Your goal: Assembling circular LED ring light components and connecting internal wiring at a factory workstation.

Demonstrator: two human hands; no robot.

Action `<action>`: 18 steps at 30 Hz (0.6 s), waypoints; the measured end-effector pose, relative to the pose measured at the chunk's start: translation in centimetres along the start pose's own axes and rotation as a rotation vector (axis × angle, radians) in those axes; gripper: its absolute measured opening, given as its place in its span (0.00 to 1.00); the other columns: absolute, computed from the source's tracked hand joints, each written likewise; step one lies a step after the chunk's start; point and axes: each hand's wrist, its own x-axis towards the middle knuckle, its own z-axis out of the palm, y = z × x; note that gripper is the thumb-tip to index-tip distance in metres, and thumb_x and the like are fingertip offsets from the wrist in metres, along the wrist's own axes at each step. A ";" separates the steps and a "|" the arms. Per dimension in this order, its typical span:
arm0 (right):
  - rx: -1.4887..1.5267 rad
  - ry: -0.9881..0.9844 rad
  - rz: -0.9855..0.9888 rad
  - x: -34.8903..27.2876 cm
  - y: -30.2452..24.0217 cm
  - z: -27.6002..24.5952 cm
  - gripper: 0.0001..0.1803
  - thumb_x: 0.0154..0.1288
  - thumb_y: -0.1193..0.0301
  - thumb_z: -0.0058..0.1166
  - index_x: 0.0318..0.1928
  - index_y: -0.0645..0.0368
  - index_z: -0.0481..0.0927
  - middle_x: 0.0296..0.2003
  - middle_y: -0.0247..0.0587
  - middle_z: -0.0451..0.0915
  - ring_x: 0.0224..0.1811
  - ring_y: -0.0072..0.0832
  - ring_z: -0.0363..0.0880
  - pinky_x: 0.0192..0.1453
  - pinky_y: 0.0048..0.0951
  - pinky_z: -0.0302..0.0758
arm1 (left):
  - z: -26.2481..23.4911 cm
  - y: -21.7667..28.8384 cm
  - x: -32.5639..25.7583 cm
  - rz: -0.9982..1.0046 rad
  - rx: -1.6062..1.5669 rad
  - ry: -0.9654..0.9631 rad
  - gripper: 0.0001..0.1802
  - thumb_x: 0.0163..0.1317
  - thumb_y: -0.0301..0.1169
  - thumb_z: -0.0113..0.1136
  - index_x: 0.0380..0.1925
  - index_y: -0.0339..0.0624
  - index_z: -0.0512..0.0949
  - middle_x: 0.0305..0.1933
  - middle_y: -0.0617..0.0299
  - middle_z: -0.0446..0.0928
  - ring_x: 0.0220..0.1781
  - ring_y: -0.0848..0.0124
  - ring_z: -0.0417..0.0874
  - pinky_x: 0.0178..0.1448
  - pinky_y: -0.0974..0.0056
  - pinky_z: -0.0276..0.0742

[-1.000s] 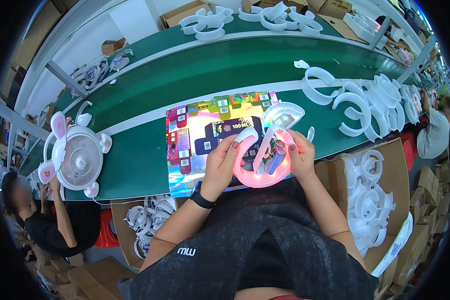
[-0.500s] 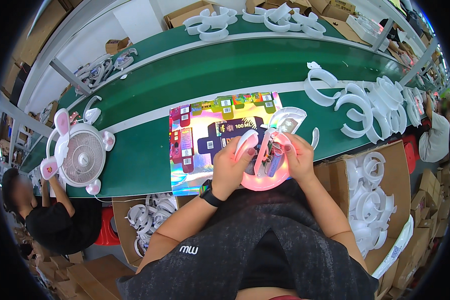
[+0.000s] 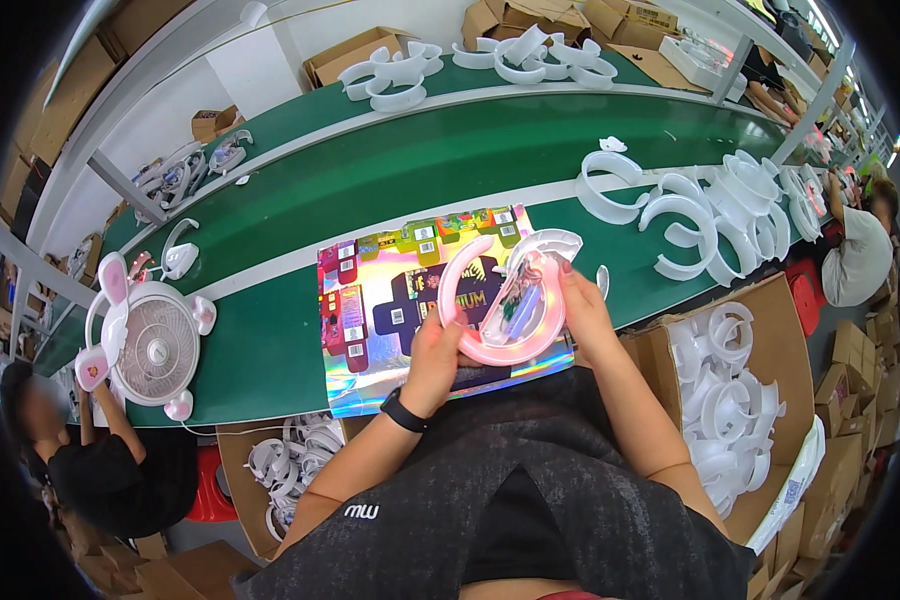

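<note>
Brightly lit casing (image 3: 513, 351), lettered sheet (image 3: 394, 276), barcodes (image 3: 398, 316) perhaps

Printed holographic sheet (image 3: 348, 388) (landmark): right part covered by the pink-lit C-shaped housing (image 3: 515, 351).
Left hand (image 3: 433, 358), over the sheet: fingers partly concealed behind the housing.
Right hand (image 3: 587, 312), at the sheet's right edge: fingers partly concealed behind the housing.
Wiring (image 3: 510, 300), over the sheet: strands too small to trace.
Co-worker (image 3: 95, 480), left of the sheet: head blurred; hands partly obscured by the rabbit-eared fan (image 3: 157, 348).
Parts carton (image 3: 232, 462), below the sheet: partly hidden by the person's forearm and shirt.
Second co-worker (image 3: 855, 262), far right of the sheet: hands too small to resolve.
</note>
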 end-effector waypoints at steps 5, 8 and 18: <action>-0.936 0.144 -0.147 -0.9 -6.3 -2.9 0.23 0.70 0.53 0.52 0.32 0.62 0.82 0.23 0.43 0.82 0.25 0.30 0.81 0.32 0.31 0.76 | -1.9 2.2 0.8 -0.198 -0.161 0.109 0.24 0.72 0.50 0.47 0.51 0.40 0.71 0.39 0.54 0.83 0.34 0.64 0.88 0.33 0.61 0.88; -0.747 -0.448 0.387 0.2 -4.0 -4.2 0.24 0.65 0.51 0.53 0.29 0.60 0.83 0.22 0.47 0.81 0.25 0.42 0.81 0.32 0.36 0.76 | -3.6 3.2 2.9 -0.286 -0.294 -0.013 0.27 0.74 0.52 0.40 0.59 0.42 0.65 0.44 0.49 0.83 0.38 0.58 0.89 0.38 0.60 0.89; -1.091 -0.052 -0.667 8.5 5.1 2.3 0.24 0.63 0.57 0.56 0.53 0.61 0.79 0.59 0.53 0.75 0.63 0.47 0.72 0.67 0.40 0.67 | -7.0 -0.3 15.0 0.502 0.473 0.269 0.40 0.71 0.57 0.45 0.71 0.38 0.56 0.73 0.43 0.60 0.77 0.53 0.56 0.78 0.49 0.50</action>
